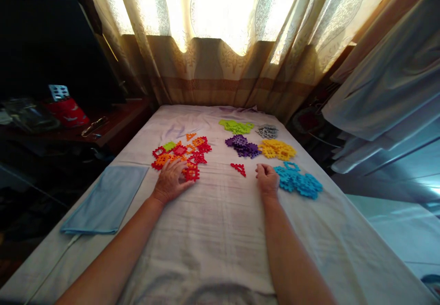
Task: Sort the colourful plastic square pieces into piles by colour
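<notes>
At centre-left, left hand [172,180] is arching half-open, seemingly gripping nothing, over mixed pieces [180,149], best parted lightly; centre-right, right hand [267,178] is curling, contents unclear.

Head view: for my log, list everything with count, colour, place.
Covered surface: one, pale, centre.
Mixed pile: one, mostly red and orange, left.
Triangle piece: one, red, centre.
Lime pile: one, green, far.
Grey pile: one, grey, far right.
Purple pile: one, purple, centre.
Yellow pile: one, yellow, right.
Blue pile: one, blue, nearer right.
Pad: one, light blue, left.
Cable: one, white, below pad.
Side table: one, brown, left.
Container: one, red, left.
Clear vessel: one, left.
Curtains: count unclear, cream, behind.
Hanging cloths: count unclear, pale, right.
Left hand: one, bare, at mixed pile.
Right hand: one, bare, by blue pile.
</notes>
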`<state>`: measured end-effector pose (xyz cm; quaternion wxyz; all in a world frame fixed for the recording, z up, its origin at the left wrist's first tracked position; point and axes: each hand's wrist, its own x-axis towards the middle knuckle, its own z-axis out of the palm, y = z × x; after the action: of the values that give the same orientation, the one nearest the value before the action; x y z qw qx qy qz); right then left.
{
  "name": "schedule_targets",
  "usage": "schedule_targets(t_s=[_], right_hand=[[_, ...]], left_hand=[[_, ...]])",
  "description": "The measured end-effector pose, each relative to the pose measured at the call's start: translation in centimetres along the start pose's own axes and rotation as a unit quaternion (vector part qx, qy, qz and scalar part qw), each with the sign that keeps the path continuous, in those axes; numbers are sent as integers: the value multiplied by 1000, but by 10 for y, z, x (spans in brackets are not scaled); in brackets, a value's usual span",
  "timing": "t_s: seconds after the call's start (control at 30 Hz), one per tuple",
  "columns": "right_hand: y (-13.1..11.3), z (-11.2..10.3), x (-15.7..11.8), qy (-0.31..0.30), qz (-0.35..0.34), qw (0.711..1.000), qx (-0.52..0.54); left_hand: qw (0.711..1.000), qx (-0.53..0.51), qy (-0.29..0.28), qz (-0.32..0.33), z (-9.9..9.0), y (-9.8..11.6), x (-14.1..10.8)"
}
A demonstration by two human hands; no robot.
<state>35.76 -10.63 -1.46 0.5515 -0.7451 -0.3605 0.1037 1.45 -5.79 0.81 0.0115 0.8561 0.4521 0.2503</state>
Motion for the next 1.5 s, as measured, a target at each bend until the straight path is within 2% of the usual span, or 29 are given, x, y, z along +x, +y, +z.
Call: schedule_targets(t_s=[0.07,0.17,0.27,0.37,0.47,0.7,0.8,0.9,1.07,1.2,1.33,1.5], right_hand=[[0,1,4,8,12,999,40],[-2,4,6,12,13,998,55],[-5,5,5,8,10,998,55],[-6,4,5,6,8,998,60],[-5,5,7,5,4,998,61],[-2,10,11,-5,2,1000,27],[-1,10,10,-4,0,999,32],[-1,9,10,-3,0,999,37],[-1,10,11,-14,3,1000,26],[-1,10,11,-23,2,999,24],[-1,10,10,-27,-2,999,19],[2,11,11,-20,-13,1000,18]], left_hand=[[1000,-9,12,-4,6,16,2],[1000,-25,19,3,21,53,14],[1000,-31,4,-5,40,89,32],[999,-32,-23,-25,55,114,48],[999,-26,-29,-31,62,123,59],[999,-15,-33,-16,70,130,70],[999,-31,-40,-14,73,129,70],[999,-33,-34,-15,69,118,66],[997,26,8,-76,51,69,59],[995,61,12,-77,43,38,58],[995,69,-7,-71,46,34,59],[996,69,4,-60,49,35,58]])
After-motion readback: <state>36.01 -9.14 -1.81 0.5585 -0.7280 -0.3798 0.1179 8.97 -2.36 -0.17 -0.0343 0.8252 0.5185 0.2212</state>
